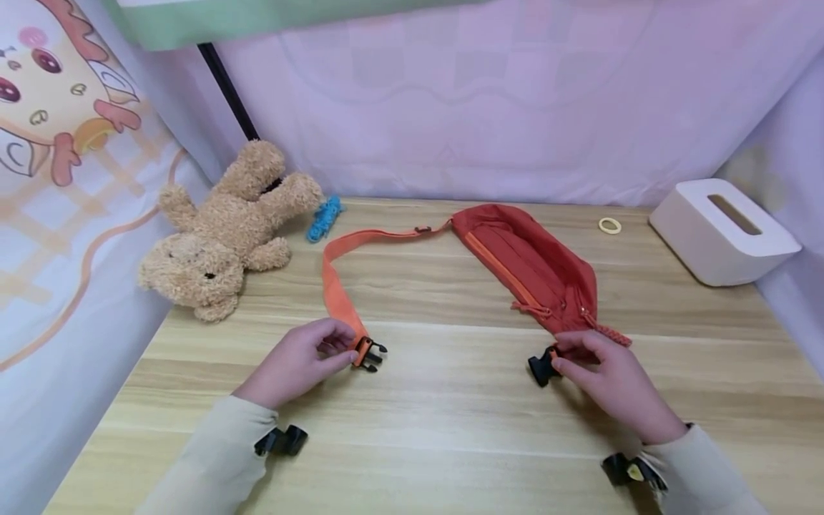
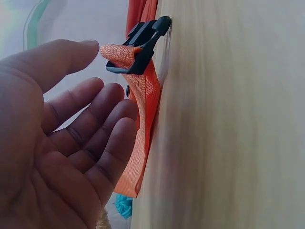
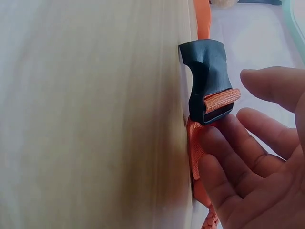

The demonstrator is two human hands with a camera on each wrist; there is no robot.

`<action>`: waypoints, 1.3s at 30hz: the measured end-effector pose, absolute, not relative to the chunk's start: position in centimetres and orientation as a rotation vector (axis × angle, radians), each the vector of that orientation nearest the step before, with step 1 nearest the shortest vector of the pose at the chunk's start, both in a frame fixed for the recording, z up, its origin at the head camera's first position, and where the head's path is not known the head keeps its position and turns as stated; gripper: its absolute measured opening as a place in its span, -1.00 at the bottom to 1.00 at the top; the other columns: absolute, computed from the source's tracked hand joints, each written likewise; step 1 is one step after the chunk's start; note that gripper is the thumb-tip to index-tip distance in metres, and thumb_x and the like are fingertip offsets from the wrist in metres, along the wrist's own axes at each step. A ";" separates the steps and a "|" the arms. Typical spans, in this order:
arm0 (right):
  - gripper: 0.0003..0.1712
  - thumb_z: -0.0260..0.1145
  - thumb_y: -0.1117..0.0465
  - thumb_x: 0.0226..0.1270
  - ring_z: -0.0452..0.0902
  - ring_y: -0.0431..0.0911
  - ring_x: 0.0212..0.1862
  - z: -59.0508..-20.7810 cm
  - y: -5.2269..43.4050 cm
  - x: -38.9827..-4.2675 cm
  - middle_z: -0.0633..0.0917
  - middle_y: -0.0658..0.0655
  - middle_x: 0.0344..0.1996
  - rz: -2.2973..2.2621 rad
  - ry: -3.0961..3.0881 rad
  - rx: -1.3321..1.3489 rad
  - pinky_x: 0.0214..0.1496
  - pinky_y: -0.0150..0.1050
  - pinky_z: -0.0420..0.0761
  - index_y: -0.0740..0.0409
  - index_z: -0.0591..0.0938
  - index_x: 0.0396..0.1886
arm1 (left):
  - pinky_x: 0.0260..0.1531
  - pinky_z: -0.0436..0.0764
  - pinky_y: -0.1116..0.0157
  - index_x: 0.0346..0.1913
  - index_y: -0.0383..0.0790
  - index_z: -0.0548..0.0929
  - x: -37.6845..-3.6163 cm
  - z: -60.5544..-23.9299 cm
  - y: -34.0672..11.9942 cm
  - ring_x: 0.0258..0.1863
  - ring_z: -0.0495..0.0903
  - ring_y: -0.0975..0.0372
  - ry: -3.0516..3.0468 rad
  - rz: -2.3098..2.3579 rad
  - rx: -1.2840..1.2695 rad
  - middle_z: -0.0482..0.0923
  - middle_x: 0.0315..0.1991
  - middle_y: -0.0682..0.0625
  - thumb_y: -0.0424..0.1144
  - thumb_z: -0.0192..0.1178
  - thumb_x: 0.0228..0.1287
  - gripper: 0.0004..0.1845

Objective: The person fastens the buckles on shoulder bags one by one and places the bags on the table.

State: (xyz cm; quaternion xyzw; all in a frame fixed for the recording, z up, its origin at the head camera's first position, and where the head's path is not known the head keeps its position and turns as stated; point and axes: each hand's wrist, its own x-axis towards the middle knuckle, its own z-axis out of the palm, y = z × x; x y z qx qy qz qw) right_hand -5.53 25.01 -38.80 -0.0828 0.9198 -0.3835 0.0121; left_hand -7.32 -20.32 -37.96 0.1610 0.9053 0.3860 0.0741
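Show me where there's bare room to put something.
Bare tabletop lies between the pronged buckle half and socket half, with orange strap and red bag beyond. Another patch sits between that bag and the white box, nearer you than the pale ring. Crowded: far left, with teddy bear and blue bundle.

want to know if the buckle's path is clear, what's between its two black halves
Just bare wooden tabletop between the pronged half and the socket half; the head view shows it.
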 end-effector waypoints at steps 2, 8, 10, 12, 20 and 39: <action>-0.60 0.43 0.12 0.36 0.63 -0.07 -0.10 -38.8 25.0 -5.6 0.73 0.08 -0.10 -1.196 2.865 -0.257 -0.10 -0.38 0.62 0.19 0.64 0.10 | -0.12 0.65 0.27 -0.04 -0.07 0.67 -7.5 -38.0 -20.2 -0.19 0.62 0.32 2.714 1.157 0.471 0.65 -0.20 0.17 -0.19 0.38 0.31 -0.79; -0.64 0.42 0.16 0.36 0.62 -0.15 -0.17 -38.9 24.8 -5.9 0.73 0.08 -0.15 -1.211 2.872 -0.272 -0.15 -0.38 0.61 0.21 0.65 0.08 | -0.15 0.65 0.29 -0.04 -0.09 0.68 -7.9 -38.2 -20.0 -0.21 0.62 0.33 2.724 1.127 0.463 0.65 -0.23 0.17 -0.21 0.36 0.33 -0.81; -0.66 0.42 0.18 0.36 0.62 -0.16 -0.19 -39.0 24.7 -6.0 0.73 0.07 -0.17 -1.218 2.876 -0.279 -0.17 -0.38 0.61 0.22 0.66 0.06 | -0.16 0.65 0.29 -0.04 -0.08 0.68 -8.0 -38.3 -20.0 -0.22 0.62 0.34 2.727 1.118 0.463 0.65 -0.23 0.17 -0.21 0.34 0.34 -0.82; -0.67 0.42 0.18 0.36 0.61 -0.17 -0.19 -39.0 24.7 -6.1 0.73 0.07 -0.17 -1.219 2.879 -0.280 -0.18 -0.38 0.61 0.22 0.67 0.05 | -0.16 0.65 0.29 -0.05 -0.07 0.68 -8.1 -38.2 -19.8 -0.22 0.62 0.34 2.726 1.116 0.457 0.65 -0.23 0.17 -0.21 0.34 0.35 -0.84; -0.76 0.41 0.23 0.36 0.57 -0.19 -0.17 -39.0 24.7 -6.1 0.70 0.06 -0.13 -1.194 2.902 -0.276 -0.18 -0.39 0.58 0.18 0.71 -0.03 | -0.16 0.64 0.29 -0.06 -0.06 0.69 -8.4 -38.1 -19.4 -0.22 0.62 0.33 2.709 1.129 0.446 0.65 -0.25 0.17 -0.24 0.33 0.35 -0.86; -0.80 0.27 0.12 0.50 0.51 -0.05 0.06 -39.6 24.8 -5.7 0.71 0.04 -0.03 -1.238 2.761 -0.101 -0.05 -0.35 0.53 0.04 0.73 -0.02 | -0.19 0.63 0.33 -0.04 -0.03 0.70 -7.9 -38.8 -19.2 -0.24 0.60 0.30 2.664 1.187 0.467 0.63 -0.26 0.16 -0.30 0.30 0.36 -0.83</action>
